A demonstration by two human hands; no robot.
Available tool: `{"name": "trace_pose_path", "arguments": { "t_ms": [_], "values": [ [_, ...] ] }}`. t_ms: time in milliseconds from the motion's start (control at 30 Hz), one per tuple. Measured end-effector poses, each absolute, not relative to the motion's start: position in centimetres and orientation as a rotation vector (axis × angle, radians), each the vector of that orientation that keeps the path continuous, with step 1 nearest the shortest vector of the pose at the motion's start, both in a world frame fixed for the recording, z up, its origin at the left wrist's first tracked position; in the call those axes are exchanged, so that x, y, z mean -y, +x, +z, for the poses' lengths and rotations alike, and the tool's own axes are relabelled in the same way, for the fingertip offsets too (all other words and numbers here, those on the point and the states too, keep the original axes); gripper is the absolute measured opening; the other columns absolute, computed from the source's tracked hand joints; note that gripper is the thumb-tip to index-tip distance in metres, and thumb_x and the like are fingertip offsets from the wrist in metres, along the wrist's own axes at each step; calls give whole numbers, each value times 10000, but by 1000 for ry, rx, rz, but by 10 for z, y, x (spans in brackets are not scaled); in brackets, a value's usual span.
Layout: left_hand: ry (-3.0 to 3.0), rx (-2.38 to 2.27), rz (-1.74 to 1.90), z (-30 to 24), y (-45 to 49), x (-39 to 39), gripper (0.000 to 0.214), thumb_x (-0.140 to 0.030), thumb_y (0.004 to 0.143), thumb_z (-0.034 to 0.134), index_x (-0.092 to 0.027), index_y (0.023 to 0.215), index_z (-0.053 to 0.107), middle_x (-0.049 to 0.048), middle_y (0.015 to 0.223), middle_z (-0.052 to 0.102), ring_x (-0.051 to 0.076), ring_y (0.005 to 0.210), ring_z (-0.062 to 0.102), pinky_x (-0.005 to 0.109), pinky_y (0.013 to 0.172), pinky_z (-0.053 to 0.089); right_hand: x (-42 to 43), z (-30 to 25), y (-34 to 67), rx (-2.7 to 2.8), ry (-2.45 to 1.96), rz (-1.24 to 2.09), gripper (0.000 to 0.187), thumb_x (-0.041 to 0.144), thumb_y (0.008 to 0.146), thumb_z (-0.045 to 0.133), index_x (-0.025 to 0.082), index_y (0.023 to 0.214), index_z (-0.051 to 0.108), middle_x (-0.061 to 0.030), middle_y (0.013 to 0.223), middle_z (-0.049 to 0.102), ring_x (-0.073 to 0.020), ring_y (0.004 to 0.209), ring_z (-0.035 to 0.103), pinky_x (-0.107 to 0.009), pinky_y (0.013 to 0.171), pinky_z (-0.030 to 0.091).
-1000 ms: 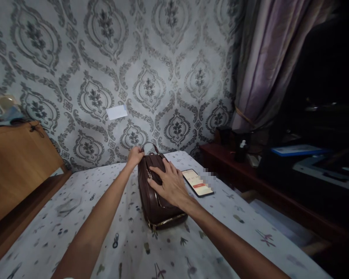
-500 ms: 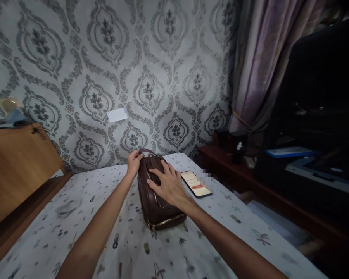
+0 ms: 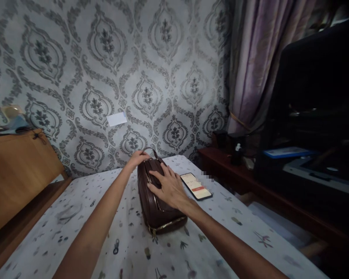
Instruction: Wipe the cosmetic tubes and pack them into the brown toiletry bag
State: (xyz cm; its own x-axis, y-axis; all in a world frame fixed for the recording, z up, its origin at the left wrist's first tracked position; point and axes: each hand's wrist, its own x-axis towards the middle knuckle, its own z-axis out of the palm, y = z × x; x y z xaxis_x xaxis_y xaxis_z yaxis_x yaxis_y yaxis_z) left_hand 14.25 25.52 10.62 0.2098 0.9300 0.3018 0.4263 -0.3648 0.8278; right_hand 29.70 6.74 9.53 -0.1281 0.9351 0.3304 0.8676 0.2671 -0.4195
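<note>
A dark brown leather bag [image 3: 154,209] with gold zippers stands on a patterned white cloth [image 3: 75,228]. My right hand [image 3: 167,186] lies flat on the bag's top and side, fingers spread. My left hand [image 3: 137,158] reaches over the bag's far end, its fingers pinched at the zipper near the small handle [image 3: 151,150]. A phone [image 3: 196,186] with a lit screen lies just right of the bag.
A wooden headboard [image 3: 17,170] stands at the left. Patterned wallpaper with a white paper slip [image 3: 116,119] fills the back. A dark wooden shelf [image 3: 250,174] with small bottles, a curtain [image 3: 250,66] and dark furniture stand at the right.
My left hand has shifted slightly right along the bag's far end, onto the top near the handle. My right hand stays pressed on the bag.
</note>
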Motion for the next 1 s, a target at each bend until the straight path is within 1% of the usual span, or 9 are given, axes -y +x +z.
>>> {"name": "trace_pose_path", "arguments": {
  "t_ms": [100, 167, 233, 367, 500, 600, 700, 900, 1000],
  "values": [
    [1960, -1246, 954, 114, 154, -264, 133, -267, 560, 736, -167, 635, 691, -15, 557, 616, 142, 580, 547, 254, 593, 400, -68, 92, 299, 1996, -1611, 157, 669, 519, 885, 559, 247, 1478, 410, -144, 1593, 311, -347, 1451, 287, -553, 1120, 270],
    [1998, -1243, 901, 116, 163, -269, 137, -263, 542, 749, -165, 616, 686, -17, 544, 614, 142, 563, 540, 254, 579, 392, -68, 90, 300, 1982, -1605, 130, 702, 528, 880, 556, 187, 1475, 404, -162, 1585, 322, -335, 1445, 303, -530, 1131, 270],
    [2034, -1251, 887, 117, 172, -273, 146, -264, 531, 759, -165, 597, 674, -25, 530, 600, 138, 552, 524, 253, 569, 376, -68, 87, 299, 1965, -1605, 91, 691, 534, 876, 557, 160, 1445, 437, -180, 1574, 331, -330, 1426, 339, -506, 1119, 297],
    [2069, -1297, 926, 111, 183, -277, 174, -277, 537, 770, -175, 582, 638, -43, 508, 556, 142, 578, 514, 247, 573, 359, -69, 84, 299, 1933, -1612, 40, 676, 540, 869, 573, 158, 1417, 466, -204, 1511, 398, -331, 1365, 420, -485, 1067, 358],
    [2059, -1329, 986, 104, 184, -276, 162, -285, 600, 729, -181, 589, 605, -42, 523, 536, 152, 611, 526, 253, 595, 372, -69, 84, 299, 1938, -1599, 15, 638, 541, 866, 583, 173, 1380, 499, -186, 1423, 480, -325, 1301, 469, -471, 1044, 368],
    [2058, -1326, 1023, 101, 184, -273, 161, -286, 617, 710, -182, 590, 590, -46, 526, 523, 151, 602, 516, 258, 599, 374, -69, 87, 300, 1946, -1579, -9, 590, 558, 858, 584, 183, 1312, 543, -168, 1313, 547, -324, 1237, 503, -466, 1012, 379],
    [2068, -1306, 1053, 101, 184, -266, 156, -272, 636, 690, -179, 581, 578, -43, 533, 524, 147, 596, 507, 262, 605, 373, -68, 89, 299, 1948, -1595, -20, 565, 568, 847, 586, 184, 1262, 563, -161, 1253, 567, -328, 1192, 516, -466, 988, 383],
    [2109, -1265, 1049, 106, 183, -251, 171, -273, 652, 660, -179, 559, 552, -52, 519, 508, 122, 537, 441, 255, 568, 340, -68, 89, 298, 1952, -1580, -8, 557, 556, 848, 580, 177, 1256, 562, -167, 1282, 563, -329, 1186, 521, -470, 990, 383],
    [2137, -1260, 1039, 107, 182, -246, 184, -296, 655, 652, -184, 560, 542, -51, 522, 496, 124, 545, 426, 253, 565, 327, -68, 87, 299, 1911, -1561, 44, 643, 526, 829, 606, 160, 1346, 497, -180, 1385, 516, -335, 1269, 485, -479, 1044, 366]
  ]
}}
